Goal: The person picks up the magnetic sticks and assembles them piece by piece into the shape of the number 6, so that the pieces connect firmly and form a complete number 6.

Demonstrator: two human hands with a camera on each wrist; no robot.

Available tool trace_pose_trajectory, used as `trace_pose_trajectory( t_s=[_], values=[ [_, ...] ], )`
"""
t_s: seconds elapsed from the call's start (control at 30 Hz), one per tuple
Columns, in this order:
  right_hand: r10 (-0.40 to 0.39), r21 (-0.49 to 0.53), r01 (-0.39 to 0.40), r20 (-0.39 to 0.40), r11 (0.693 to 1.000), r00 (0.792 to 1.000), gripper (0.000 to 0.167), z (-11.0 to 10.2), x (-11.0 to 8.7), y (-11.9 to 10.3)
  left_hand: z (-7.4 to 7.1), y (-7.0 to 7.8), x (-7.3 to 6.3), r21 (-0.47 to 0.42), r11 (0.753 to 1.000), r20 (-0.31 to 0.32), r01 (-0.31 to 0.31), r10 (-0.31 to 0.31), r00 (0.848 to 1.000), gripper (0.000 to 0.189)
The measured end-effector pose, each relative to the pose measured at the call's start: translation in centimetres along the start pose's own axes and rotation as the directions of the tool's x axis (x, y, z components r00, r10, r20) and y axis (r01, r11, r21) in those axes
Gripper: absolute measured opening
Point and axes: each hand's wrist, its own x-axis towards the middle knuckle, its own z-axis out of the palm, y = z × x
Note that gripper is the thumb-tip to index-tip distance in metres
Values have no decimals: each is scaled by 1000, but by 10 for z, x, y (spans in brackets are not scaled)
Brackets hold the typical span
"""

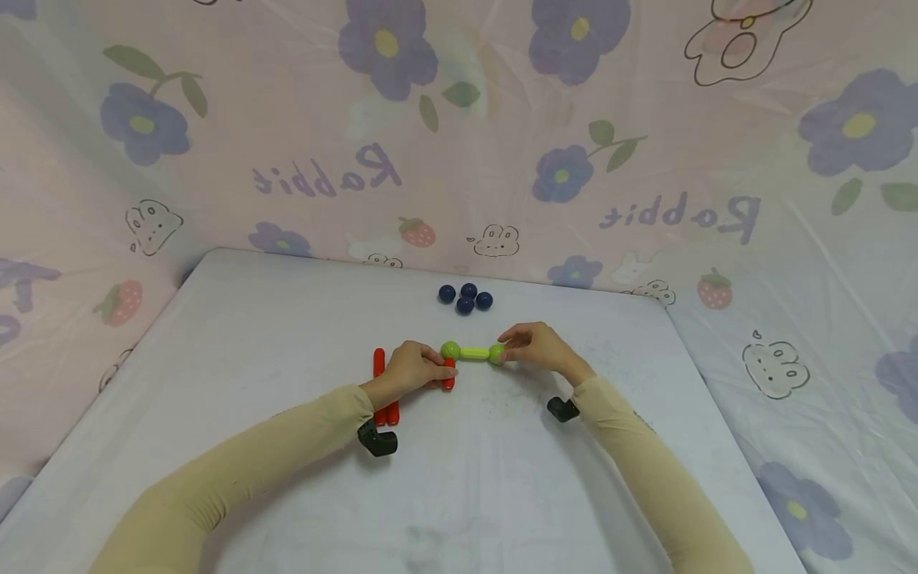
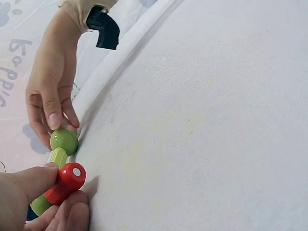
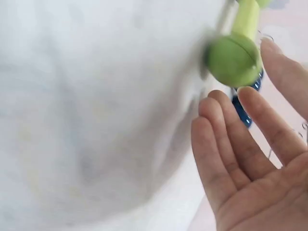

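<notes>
My left hand [image 1: 412, 368] pinches a short red rod [image 1: 449, 378] between thumb and fingers, its round end with a white magnet-like spot showing in the left wrist view. The rod's far end meets a green ball [image 1: 450, 350]. From that ball a yellow-green ribbed rod [image 1: 474, 353] runs right to a second green ball [image 3: 233, 61], forming a dumbbell shape. My right hand [image 1: 539, 347] is at this second ball, thumb and fingertips right at its surface, fingers loosely extended and not wrapped round it.
Several dark blue balls [image 1: 465, 306] sit together beyond the dumbbell. More red rods [image 1: 379, 360] lie beside and under my left wrist. The white tabletop [image 1: 287, 335] ends at a printed cloth [image 1: 459, 183] at the back and sides. Black wrist cameras [image 1: 378, 440] hang below both sleeves.
</notes>
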Motion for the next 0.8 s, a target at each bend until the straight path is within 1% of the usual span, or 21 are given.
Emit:
trace_pose_trajectory(
  t_s=[0.1,0.17,0.33,0.47,0.57,0.63,0.8],
  values=[
    [13,4,-13,-20,1000,1000,38,-8,8,-3,0,0,0,-5,1000,4,1,-1,1000,33],
    [26,20,-25,-58,999,998,40,-12,15,-6,0,1,0,-5,1000,5,1,-1,1000,33],
    [63,80,-51,-155,995,986,45,-19,36,-12,0,1,0,10,1000,0,2,-2,1000,33],
    [72,119,-49,-199,992,977,43,-24,52,-15,0,1,0,21,1000,-5,2,-2,1000,33],
    [94,164,-60,-210,985,973,43,-26,62,-17,1,1,1,18,1000,-4,5,-5,1000,32],
    [124,198,-82,-209,977,970,43,-28,68,-16,1,1,1,16,1000,-1,5,-5,1000,32],
    [204,290,-145,-183,946,962,44,-29,79,-17,0,1,1,21,1000,1,10,-10,1000,32]
  ],
)
